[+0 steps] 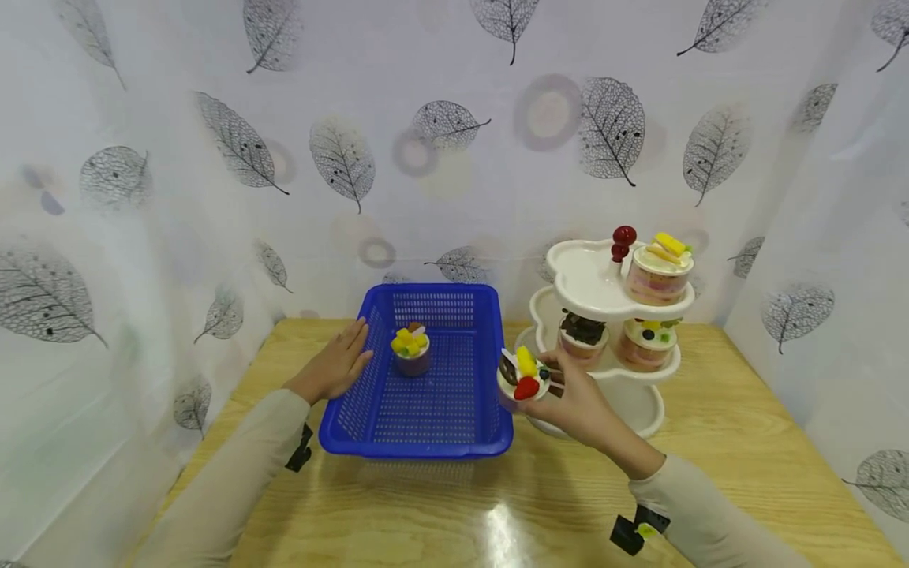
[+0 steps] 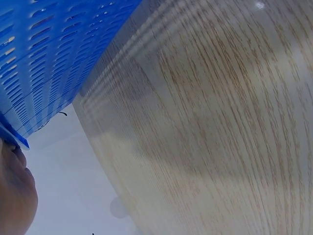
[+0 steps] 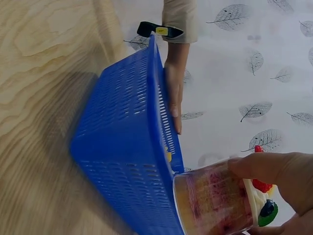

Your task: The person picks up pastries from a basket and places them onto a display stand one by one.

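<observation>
My right hand (image 1: 574,402) grips a clear dessert cup (image 3: 213,200) by its side, at the basket's right rim. Cream, a strawberry, a blueberry and a yellow fruit piece top this cup. The blue plastic basket (image 1: 419,450) sits on the table, and inside it, toward the back left, stands another dessert cup (image 1: 413,361) topped with yellow cubes. Along the left rim rests my left hand (image 1: 339,364), its fingers straight; the left wrist view catches only part of it beside the basket wall.
Right of the basket stands a white tiered stand (image 1: 585,284) with a red knob (image 1: 622,241). One fruit-topped cup (image 1: 658,272) is on its top tier. The middle tier bears a chocolate-topped cup (image 1: 582,341) and a fruit-topped one (image 1: 646,347). A leaf-print curtain (image 1: 440,197) surrounds the wooden table (image 1: 398,521).
</observation>
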Demonstrator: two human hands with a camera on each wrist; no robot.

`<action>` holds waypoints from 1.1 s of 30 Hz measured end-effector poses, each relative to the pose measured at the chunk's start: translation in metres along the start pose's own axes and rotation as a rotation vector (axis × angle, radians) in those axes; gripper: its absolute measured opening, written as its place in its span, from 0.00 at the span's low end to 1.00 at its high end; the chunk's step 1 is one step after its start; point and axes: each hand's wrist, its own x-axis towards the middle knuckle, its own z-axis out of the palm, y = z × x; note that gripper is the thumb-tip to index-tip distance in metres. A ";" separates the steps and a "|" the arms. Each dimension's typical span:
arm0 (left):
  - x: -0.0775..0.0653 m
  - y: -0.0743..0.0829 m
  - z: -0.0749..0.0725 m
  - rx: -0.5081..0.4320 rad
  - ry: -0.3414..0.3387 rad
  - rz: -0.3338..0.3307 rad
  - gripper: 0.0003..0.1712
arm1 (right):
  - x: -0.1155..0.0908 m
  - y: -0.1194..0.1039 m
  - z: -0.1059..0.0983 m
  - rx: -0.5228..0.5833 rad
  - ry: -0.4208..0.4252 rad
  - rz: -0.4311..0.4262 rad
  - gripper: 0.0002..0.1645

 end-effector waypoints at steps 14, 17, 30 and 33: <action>-0.002 -0.002 -0.002 -0.017 -0.002 0.009 0.34 | -0.036 0.016 -0.019 -0.062 -0.004 0.012 0.41; -0.002 0.000 -0.003 -0.015 -0.009 -0.004 0.34 | -0.043 0.020 -0.021 -0.056 -0.014 0.008 0.42; -0.001 0.000 -0.001 -0.017 -0.006 0.002 0.34 | -0.060 0.061 -0.038 -0.076 -0.016 0.088 0.43; 0.001 0.000 0.000 -0.013 -0.014 0.006 0.34 | -0.063 0.070 -0.043 -0.090 0.007 0.146 0.44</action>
